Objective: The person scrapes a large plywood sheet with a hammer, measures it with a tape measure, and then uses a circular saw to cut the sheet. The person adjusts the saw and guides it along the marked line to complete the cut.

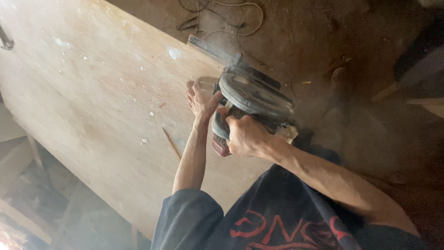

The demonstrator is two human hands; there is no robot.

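A large plywood sheet (97, 92) fills the left and middle of the head view. A grey circular saw (252, 95) sits at the sheet's right edge, its base plate lying on the wood. My right hand (245, 136) grips the saw's rear handle. My left hand (200, 99) rests flat on the plywood just left of the saw, fingers spread and pressing down beside the blade guard. Sawdust hangs in the air to the right of the saw. A thin pencil (171, 143) lies on the sheet near my left forearm.
A tangled cord (231, 18) lies on the dirt floor beyond the sheet. Wooden offcuts (27, 185) and supports sit under the sheet at lower left. More timber pieces (416, 97) lie at the right. A dark tool (5, 41) shows at the far left edge.
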